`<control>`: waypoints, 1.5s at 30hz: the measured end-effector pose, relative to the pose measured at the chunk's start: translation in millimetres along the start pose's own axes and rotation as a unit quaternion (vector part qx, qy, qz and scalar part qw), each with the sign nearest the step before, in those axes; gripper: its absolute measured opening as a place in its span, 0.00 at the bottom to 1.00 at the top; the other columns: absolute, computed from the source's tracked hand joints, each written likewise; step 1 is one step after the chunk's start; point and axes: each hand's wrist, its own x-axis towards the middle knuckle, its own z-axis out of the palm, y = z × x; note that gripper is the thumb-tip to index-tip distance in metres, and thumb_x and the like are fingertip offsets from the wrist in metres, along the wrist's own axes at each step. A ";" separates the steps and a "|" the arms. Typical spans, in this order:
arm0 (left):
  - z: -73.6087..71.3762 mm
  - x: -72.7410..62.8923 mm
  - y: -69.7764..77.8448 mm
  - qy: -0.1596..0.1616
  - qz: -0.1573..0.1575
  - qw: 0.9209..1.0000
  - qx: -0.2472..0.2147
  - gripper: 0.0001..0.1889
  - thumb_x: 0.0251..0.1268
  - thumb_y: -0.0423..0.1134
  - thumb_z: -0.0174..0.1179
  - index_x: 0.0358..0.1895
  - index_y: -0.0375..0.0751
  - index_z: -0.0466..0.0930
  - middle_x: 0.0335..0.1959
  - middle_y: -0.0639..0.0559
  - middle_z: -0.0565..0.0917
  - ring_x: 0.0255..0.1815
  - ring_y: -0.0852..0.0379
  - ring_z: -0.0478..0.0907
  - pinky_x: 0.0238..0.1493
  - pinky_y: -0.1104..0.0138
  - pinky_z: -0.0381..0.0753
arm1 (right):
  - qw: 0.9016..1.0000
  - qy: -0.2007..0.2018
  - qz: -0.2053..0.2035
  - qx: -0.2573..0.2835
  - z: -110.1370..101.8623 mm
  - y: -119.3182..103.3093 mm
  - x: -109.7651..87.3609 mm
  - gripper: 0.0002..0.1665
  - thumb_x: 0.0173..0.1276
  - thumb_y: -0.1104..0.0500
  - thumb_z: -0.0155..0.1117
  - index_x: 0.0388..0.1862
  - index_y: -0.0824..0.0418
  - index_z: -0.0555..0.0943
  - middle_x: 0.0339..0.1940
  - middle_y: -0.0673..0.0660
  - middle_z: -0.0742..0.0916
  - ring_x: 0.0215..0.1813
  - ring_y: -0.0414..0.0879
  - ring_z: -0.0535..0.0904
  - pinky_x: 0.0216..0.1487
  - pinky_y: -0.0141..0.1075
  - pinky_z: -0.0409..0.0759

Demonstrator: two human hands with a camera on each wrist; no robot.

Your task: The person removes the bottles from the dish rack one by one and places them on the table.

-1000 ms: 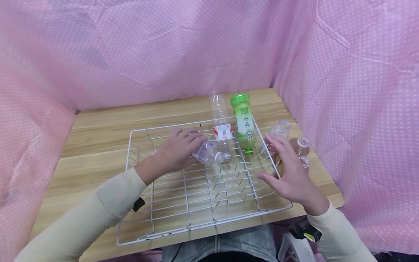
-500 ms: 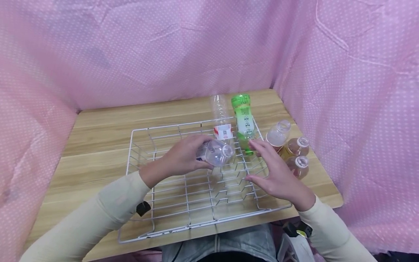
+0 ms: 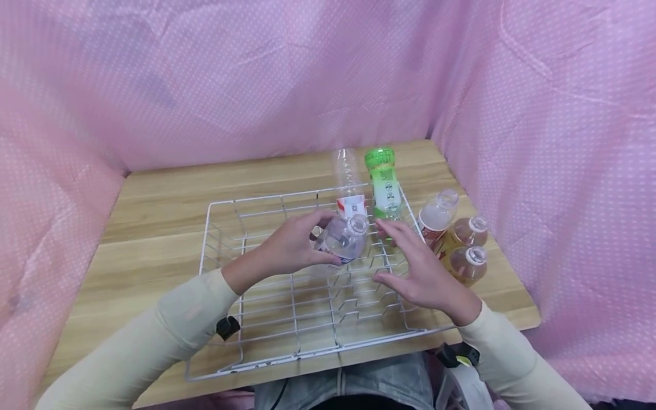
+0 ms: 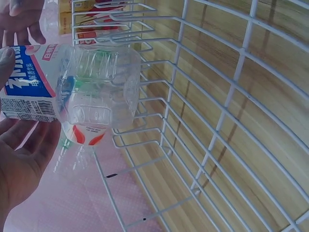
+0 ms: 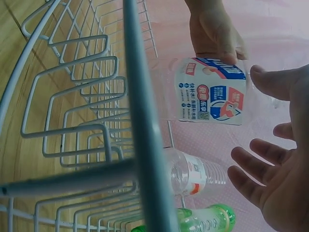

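Observation:
My left hand [image 3: 287,245] grips a clear plastic bottle [image 3: 340,239] above the white wire dish rack [image 3: 338,347]. The bottle is upright and tilted, its uncapped mouth turned up. Its blue and white label [image 4: 36,87] shows beside the thumb in the left wrist view, the clear base pointing at the wires. My right hand [image 3: 420,270] is spread just to the right of it, thumb and fingers apart and holding nothing. In the right wrist view, the right thumb tip [image 5: 259,75] comes close to the bottle's label [image 5: 212,92].
Behind the held bottle, a clear bottle with a red and white label [image 3: 351,206] and a green bottle [image 3: 385,185] lean upside down in the rack. Three uncapped bottles [image 3: 435,219] stand on the wooden table [image 3: 159,210] to the right. Pink cloth [image 3: 277,85] surrounds the table.
My left hand has turned the bottle from lying sideways to mouth up and moved it slightly right. My right hand has moved left, from beside the standing bottles to near the held bottle.

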 end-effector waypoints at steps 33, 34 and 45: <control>9.3 -0.6 14.9 0.021 0.026 0.991 -0.130 0.44 0.45 0.38 0.82 0.68 0.41 0.69 0.55 0.53 0.81 0.54 0.56 0.79 0.47 0.65 0.85 | 0.998 0.045 0.026 0.029 8.6 -22.3 25.4 0.56 0.53 0.57 0.83 0.77 0.63 0.64 0.54 0.57 0.84 0.51 0.47 0.81 0.49 0.45 0.84; 9.6 -0.5 15.5 0.017 0.028 0.992 -0.125 0.45 0.45 0.39 0.82 0.69 0.41 0.68 0.55 0.53 0.81 0.55 0.56 0.78 0.47 0.65 0.85 | 0.998 0.051 0.020 0.024 7.6 -22.1 24.7 0.55 0.52 0.57 0.84 0.76 0.64 0.65 0.54 0.58 0.84 0.50 0.47 0.82 0.48 0.44 0.84; -1.2 -20.2 -6.6 -0.017 -0.056 0.998 0.026 0.49 0.59 0.60 0.70 0.80 0.55 0.54 0.72 0.51 0.71 0.71 0.49 0.68 0.64 0.48 0.74 | 0.990 0.138 0.021 0.021 -31.3 -13.8 14.7 0.50 0.46 0.66 0.84 0.70 0.66 0.72 0.46 0.59 0.87 0.39 0.45 0.81 0.37 0.25 0.79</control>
